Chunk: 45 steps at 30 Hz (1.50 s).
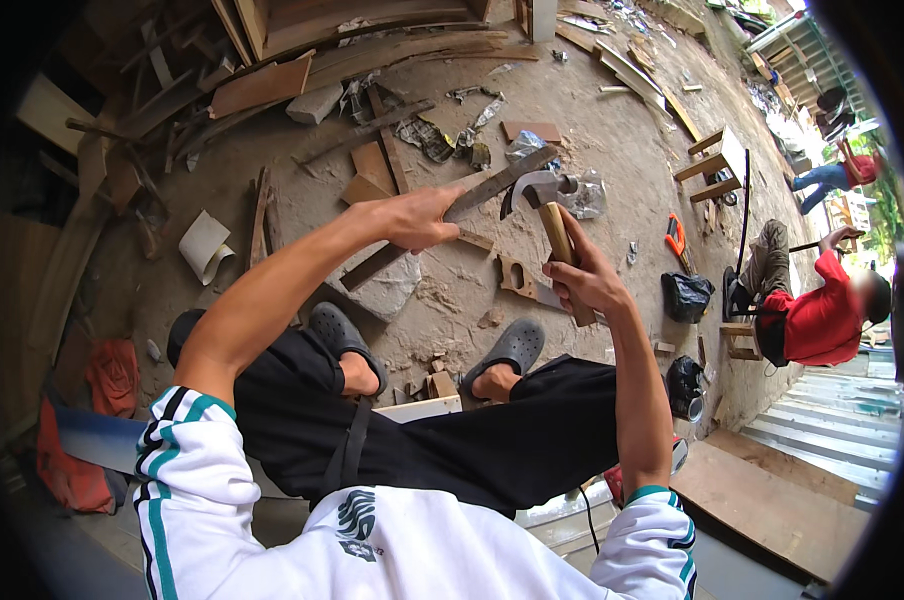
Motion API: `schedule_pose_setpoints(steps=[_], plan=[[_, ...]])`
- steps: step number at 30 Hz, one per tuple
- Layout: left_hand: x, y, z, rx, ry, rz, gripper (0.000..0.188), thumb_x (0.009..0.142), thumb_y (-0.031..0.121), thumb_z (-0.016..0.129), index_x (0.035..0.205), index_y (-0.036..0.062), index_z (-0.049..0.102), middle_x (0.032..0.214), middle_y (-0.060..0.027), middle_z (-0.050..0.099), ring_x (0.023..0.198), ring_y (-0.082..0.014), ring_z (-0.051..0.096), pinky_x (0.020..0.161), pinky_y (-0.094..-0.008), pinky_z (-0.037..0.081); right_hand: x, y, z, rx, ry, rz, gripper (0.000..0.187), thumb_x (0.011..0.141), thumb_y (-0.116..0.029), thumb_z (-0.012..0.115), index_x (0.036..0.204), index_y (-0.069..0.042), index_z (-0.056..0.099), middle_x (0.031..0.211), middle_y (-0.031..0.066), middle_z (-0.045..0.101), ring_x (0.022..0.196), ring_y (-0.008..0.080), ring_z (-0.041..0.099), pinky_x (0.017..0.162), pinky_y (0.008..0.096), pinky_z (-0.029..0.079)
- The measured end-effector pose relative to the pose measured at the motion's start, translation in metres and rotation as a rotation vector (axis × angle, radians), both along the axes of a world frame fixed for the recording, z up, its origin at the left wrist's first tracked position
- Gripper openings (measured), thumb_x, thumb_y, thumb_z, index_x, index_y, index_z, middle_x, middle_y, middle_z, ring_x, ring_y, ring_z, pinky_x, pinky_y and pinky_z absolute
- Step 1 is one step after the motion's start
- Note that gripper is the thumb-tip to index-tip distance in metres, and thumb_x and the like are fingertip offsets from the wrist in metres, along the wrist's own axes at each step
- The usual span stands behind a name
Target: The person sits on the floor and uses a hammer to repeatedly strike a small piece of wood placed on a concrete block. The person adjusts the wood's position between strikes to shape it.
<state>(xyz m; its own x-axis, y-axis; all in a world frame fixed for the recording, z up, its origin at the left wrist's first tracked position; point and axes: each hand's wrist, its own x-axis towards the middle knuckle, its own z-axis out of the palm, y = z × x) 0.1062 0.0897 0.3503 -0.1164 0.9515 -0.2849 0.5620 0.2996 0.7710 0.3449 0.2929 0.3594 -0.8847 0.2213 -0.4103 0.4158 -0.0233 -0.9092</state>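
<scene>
My left hand (417,218) is closed around a narrow, weathered wooden strip (374,266), which slants from lower left to upper right. Its lower end passes over a pale stone block (392,292); whether the two touch, I cannot tell. In my right hand (590,272) is a claw hammer (557,232), gripped by its wooden handle. The metal head is up, close to the strip's upper end, with the claw toward the strip. A handsaw (520,281) with a wooden grip lies on the ground just beyond my right hand, its blade partly hidden.
Wood scraps (377,165) and crumpled plastic (580,195) litter the dirt ground ahead. An orange-handled saw (676,235), a black bag (688,296) and a small wooden stool (717,165) are to the right. A person in red (822,310) sits there; another person (840,176) is farther off.
</scene>
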Motion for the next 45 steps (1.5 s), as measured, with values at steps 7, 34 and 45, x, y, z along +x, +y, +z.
schedule_pose_setpoints(steps=[7,34,45], plan=[[0.002,0.003,-0.020,-0.027,-0.058,-0.029,0.066,0.090,0.012,0.055,0.146,-0.0108,0.028,0.067,-0.0119,0.061,0.054,-0.0203,0.061,0.050,-0.0364,0.049,0.008,0.005,-0.010,-0.028,-0.017,0.027,0.092,0.088,-0.002,0.067,0.162,-0.026,0.017,0.078,0.0011,0.052,0.057,0.0110,0.050,0.046,0.0308,0.044],[0.111,0.063,-0.167,0.068,0.341,0.496,0.045,0.089,0.046,0.066,0.111,0.0070,0.058,0.082,-0.0205,0.072,0.080,-0.0444,0.070,0.071,-0.0532,0.054,0.057,-0.022,-0.098,0.799,-0.519,-0.338,0.061,0.082,-0.042,0.081,0.116,0.003,0.058,0.098,0.0293,0.071,0.090,0.0436,0.071,0.078,0.0505,0.056],[0.081,0.057,-0.149,-0.014,0.527,0.208,0.026,0.086,0.022,0.065,0.101,0.0006,0.067,0.090,-0.0262,0.072,0.089,-0.0432,0.071,0.081,-0.0507,0.057,0.055,-0.041,-0.126,0.808,-0.504,-0.294,0.039,0.082,-0.015,0.072,0.110,0.008,0.060,0.101,0.0314,0.069,0.097,0.0457,0.069,0.082,0.0522,0.056]])
